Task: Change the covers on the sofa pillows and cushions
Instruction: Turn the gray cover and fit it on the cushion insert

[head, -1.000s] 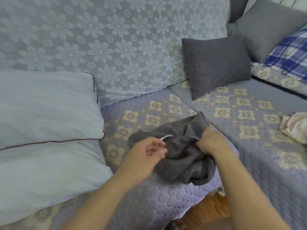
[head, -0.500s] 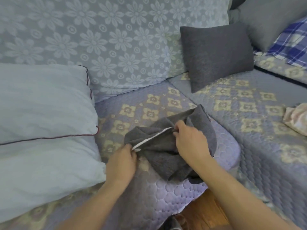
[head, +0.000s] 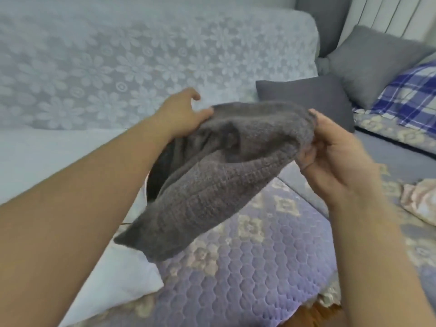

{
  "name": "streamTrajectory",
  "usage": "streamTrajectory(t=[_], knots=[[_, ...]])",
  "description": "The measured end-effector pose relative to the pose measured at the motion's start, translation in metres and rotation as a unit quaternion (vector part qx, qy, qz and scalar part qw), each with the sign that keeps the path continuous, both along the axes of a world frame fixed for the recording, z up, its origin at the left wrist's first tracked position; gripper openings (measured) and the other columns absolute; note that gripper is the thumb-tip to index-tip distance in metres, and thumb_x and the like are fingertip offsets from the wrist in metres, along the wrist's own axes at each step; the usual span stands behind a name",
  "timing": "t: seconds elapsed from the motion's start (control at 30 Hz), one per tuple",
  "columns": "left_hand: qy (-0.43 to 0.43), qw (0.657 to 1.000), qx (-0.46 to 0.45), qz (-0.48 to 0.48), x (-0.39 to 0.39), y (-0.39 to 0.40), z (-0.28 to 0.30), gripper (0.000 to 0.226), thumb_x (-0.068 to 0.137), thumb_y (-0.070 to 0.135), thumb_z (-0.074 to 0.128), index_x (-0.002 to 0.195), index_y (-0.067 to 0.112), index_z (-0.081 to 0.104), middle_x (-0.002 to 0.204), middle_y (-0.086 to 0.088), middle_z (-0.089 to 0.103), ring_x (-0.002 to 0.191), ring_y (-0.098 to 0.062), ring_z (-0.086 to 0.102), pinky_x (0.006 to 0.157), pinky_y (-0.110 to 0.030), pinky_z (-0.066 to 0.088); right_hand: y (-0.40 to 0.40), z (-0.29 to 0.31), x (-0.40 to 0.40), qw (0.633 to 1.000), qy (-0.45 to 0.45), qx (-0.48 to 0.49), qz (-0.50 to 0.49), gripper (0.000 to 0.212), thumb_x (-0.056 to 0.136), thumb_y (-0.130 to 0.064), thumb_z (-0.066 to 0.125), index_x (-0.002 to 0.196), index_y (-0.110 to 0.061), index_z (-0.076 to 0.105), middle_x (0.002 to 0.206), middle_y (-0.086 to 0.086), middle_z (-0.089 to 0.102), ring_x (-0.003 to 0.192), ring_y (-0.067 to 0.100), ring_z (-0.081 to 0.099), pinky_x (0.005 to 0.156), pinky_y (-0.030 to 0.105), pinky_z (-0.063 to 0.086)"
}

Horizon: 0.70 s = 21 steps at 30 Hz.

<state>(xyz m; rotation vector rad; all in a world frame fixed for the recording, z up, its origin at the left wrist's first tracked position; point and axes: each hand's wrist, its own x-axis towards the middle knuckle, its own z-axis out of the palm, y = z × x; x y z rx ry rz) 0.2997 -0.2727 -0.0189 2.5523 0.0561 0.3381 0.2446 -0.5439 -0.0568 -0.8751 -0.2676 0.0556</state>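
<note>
Clearly little is finished: both hands, the left hand [head: 182,116] and right hand [head: 335,159], grip the empty grey cover [head: 212,175] aloft over the sofa seat [head: 259,267], apart (opening spread), while the white pillow [head: 113,282] waits bare.

Cover [head: 212,175] held above sofa seat [head: 259,267], centre – left hand [head: 181,114] at its 10 o'clock edge, right hand [head: 335,156] at its 3 o'clock edge. White pillow [head: 47,161] on seat at 8 o'clock, partly under the cover. 2 cushions behind at 1 o'clock – near cushion [head: 306,95] against backrest [head: 141,55], far cushion [head: 372,60] beyond it. Checked cloth [head: 410,95] at 2 o'clock; crumpled cloth [head: 420,199] at 3 o'clock.
</note>
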Motion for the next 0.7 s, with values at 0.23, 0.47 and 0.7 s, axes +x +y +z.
streamTrajectory(t=[0.23, 0.47, 0.7], knots=[[0.176, 0.979, -0.061, -0.087, -0.121, 0.025, -0.180, 0.047, 0.091, 0.055, 0.062, 0.134, 0.037, 0.056, 0.131, 0.011, 0.058, 0.121, -0.007, 0.056, 0.108, -0.036, 0.044, -0.041, -0.143, 0.056, 0.845, 0.307, -0.407, -0.160, 0.025, 0.095, 0.009, 0.044, 0.101, -0.005, 0.063, 0.105, 0.021, 0.061, 0.073, 0.025, 0.059, 0.047, 0.031, 0.057], [-0.011, 0.998, -0.055, 0.024, -0.219, 0.005, -0.263, 0.036, 0.085, 0.018, 0.079, 0.115, 0.034, 0.066, 0.113, 0.017, 0.051, 0.107, -0.001, 0.045, 0.099, -0.028, 0.044, -0.064, -0.190, 0.044, 0.754, 0.252, -0.583, -0.166, 0.016, 0.087, -0.001, 0.065, 0.079, -0.014, 0.060, 0.090, 0.023, 0.068, 0.086, 0.038, 0.066, 0.079, 0.056, 0.059], [-0.056, 0.996, 0.042, -0.052, -0.171, -0.049, -0.251, 0.030, 0.090, 0.033, 0.073, 0.118, 0.025, 0.071, 0.106, 0.009, 0.058, 0.102, -0.022, 0.055, 0.086, -0.038, 0.047, -0.063, -0.158, 0.029, 0.806, 0.188, -0.519, -0.217, 0.018, 0.090, -0.021, 0.059, 0.085, -0.004, 0.061, 0.080, 0.014, 0.059, 0.073, 0.026, 0.055, 0.070, 0.043, 0.051]])
